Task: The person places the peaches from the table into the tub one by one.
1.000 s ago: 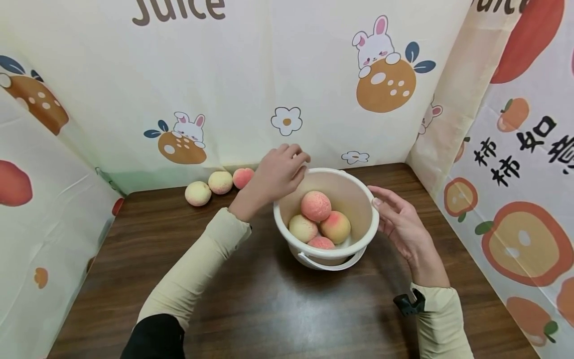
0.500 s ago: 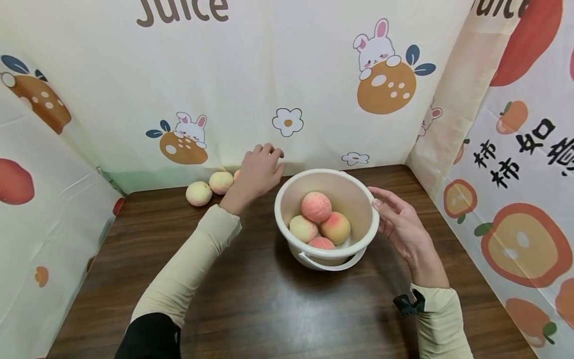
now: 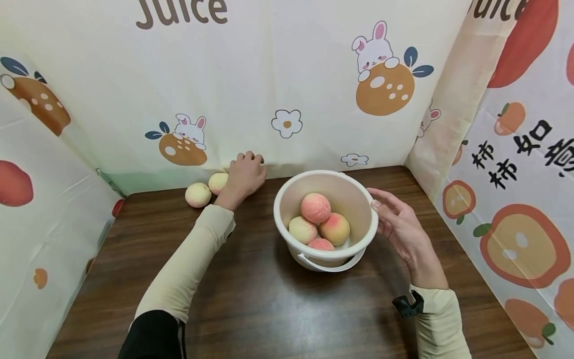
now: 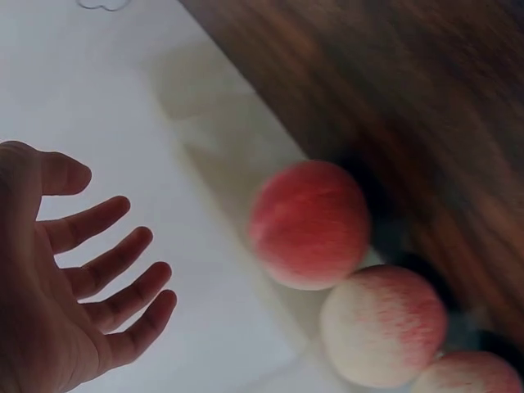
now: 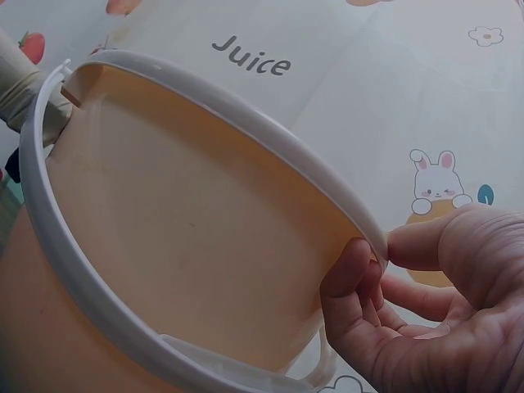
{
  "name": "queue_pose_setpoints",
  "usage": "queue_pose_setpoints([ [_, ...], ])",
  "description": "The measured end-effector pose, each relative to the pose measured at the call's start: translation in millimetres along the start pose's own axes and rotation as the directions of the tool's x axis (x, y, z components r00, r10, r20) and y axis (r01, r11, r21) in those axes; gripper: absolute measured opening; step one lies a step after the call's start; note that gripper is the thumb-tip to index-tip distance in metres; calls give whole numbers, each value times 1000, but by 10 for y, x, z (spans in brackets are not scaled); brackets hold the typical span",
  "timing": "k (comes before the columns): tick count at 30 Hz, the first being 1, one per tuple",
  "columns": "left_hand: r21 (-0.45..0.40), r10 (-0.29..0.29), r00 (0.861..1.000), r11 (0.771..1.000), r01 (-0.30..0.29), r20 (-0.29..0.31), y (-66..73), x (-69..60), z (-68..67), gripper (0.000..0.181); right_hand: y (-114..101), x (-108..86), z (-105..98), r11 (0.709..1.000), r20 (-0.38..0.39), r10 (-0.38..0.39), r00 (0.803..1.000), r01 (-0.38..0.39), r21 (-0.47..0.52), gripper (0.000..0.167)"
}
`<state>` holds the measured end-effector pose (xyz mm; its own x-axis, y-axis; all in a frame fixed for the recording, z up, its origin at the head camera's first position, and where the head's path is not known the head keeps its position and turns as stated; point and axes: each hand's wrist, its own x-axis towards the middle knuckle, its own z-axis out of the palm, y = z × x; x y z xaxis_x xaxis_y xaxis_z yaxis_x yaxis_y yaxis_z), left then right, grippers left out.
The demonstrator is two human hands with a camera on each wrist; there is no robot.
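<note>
A white bucket [image 3: 329, 253] stands on the table, holding several peaches, among them a pink one [image 3: 316, 208] on top. My right hand [image 3: 405, 234] pinches its right rim; the right wrist view shows thumb and fingers [image 5: 434, 303] on the rim [image 5: 270, 139]. My left hand [image 3: 242, 180], fingers spread and slightly bent with nothing in them, hovers over the row of peaches at the back. In the left wrist view a red peach [image 4: 311, 225] lies a little apart from the hand [image 4: 82, 286]; the head view hides it behind the hand.
Two pale peaches, one at the left end [image 3: 198, 195] and one beside it [image 3: 217, 183], lie by the back curtain [image 3: 242, 75]. A printed side curtain [image 3: 529, 209] borders the right of the brown table [image 3: 269, 309]. The bucket's handle [image 3: 329, 268] hangs at its front.
My left hand has moved left and slightly down, away from above the bucket's left rim to the peaches at the back. The right hand and bucket stay in place.
</note>
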<state>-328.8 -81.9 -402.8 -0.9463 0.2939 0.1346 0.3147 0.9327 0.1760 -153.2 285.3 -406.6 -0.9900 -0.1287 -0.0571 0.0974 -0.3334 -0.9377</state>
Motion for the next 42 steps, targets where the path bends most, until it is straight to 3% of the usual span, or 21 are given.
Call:
queue_pose_setpoints([
  [8, 32, -40, 998, 999, 39, 54, -215, -4, 228, 40, 14, 2, -8, 1000, 5, 0, 1000, 0, -2, 36],
  [20, 31, -34, 999, 999, 34, 3, -414, -17, 436, 36, 14, 4, -2, 1000, -1, 0, 1000, 0, -4, 35],
  [26, 13, -3, 1000, 1000, 3, -26, -430, -16, 466, 34, 16, 7, -14, 1000, 0, -8, 1000, 8, 1, 37],
  [37, -22, 0, 1000, 1000, 1, 18, -427, -59, 472, 33, 21, 1, -13, 1000, 8, -15, 1000, 15, 5, 36],
  [42, -30, 29, 999, 999, -27, 45, -422, -99, 510, 34, 20, -1, -12, 1000, 4, -18, 1000, 18, 3, 37],
])
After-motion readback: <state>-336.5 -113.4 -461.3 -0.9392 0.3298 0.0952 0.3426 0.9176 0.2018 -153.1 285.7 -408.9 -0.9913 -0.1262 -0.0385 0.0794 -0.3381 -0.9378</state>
